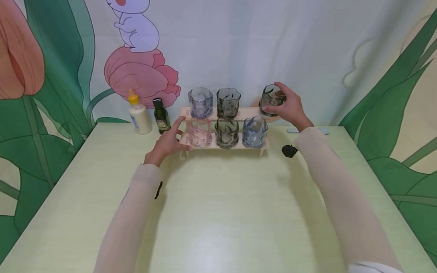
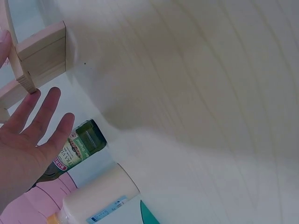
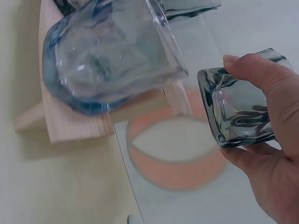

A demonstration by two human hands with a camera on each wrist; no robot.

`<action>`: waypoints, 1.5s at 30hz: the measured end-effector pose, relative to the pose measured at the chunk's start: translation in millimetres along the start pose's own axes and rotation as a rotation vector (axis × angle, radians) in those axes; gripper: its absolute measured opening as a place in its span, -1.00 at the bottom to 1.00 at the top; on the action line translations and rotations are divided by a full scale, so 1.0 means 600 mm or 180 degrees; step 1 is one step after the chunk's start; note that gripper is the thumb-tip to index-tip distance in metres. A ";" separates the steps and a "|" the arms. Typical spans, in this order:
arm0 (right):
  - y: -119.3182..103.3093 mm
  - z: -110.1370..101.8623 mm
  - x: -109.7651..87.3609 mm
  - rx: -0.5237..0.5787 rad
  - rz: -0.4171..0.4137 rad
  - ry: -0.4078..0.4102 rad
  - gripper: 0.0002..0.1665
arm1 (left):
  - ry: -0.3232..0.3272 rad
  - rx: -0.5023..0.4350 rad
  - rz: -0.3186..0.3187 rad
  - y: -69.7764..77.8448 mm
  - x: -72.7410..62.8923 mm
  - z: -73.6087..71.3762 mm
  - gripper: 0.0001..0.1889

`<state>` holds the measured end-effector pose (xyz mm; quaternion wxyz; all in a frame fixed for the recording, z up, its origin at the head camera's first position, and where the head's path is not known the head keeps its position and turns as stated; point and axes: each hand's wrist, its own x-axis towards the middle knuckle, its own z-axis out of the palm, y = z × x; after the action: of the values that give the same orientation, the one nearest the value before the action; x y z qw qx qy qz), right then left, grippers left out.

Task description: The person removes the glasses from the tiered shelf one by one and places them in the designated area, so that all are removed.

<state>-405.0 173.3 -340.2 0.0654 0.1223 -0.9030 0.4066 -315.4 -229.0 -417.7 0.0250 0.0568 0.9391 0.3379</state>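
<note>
My right hand (image 1: 293, 109) grips a dark grey glass (image 1: 268, 99) between thumb and fingers, at the right end of the rack's upper shelf. In the right wrist view this glass (image 3: 236, 107) lies apart from the shelf. My left hand (image 1: 164, 146) touches the left end of the two-tier wooden rack (image 1: 249, 113), its visible fingers (image 2: 44, 109) spread and fairly straight. On the upper shelf stand a bluish-purple glass (image 1: 200, 103) and a grey glass (image 1: 228, 102). The lower shelf bears a pink glass (image 1: 200, 132), another grey glass (image 1: 226, 133) and a blue glass (image 1: 255, 132).
Left of the rack stand a dark green bottle (image 1: 162, 117) and a cream bottle (image 1: 141, 117) with a yellow cap. A light blue flat object (image 1: 293, 130) lies near my right wrist. Behind the table (image 1: 216, 200) hangs a printed curtain (image 1: 250, 41).
</note>
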 end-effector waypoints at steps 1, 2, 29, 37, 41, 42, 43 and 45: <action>0.005 -0.003 -0.004 0.0002 -0.0002 0.0010 0.08 | -0.0005 0.0001 -0.0007 -0.001 -0.001 0.001 0.14; 0.009 -0.006 -0.007 0.0001 -0.0008 0.0023 0.08 | -0.0009 0.0003 -0.0011 -0.002 -0.001 0.002 0.14; 0.087 -0.037 -0.112 -0.0066 -0.0021 -0.0002 0.06 | 0.0038 0.0171 -0.0005 0.003 -0.001 0.002 0.14; 0.108 -0.017 -0.129 -0.0030 -0.0020 -0.0033 0.06 | 0.0047 0.0185 -0.0021 0.001 0.001 0.002 0.13; 0.120 -0.007 -0.138 -0.0040 0.0046 -0.0075 0.08 | 0.0048 0.0180 -0.0012 0.002 -0.001 0.002 0.14; 0.124 -0.004 -0.140 -0.0045 0.0057 -0.0084 0.08 | 0.0045 0.0177 -0.0009 0.002 -0.001 0.002 0.14; 0.128 -0.002 -0.143 -0.0043 0.0062 -0.0090 0.09 | 0.0043 0.0175 -0.0010 0.002 -0.001 0.002 0.14; 0.136 0.004 -0.148 -0.0046 0.0061 -0.0104 0.09 | 0.0039 0.0179 -0.0017 0.001 -0.001 0.002 0.14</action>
<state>-342.2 238.2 -419.6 0.0475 0.1197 -0.9080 0.3986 -314.4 -227.7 -418.1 0.0186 0.0529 0.9486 0.3116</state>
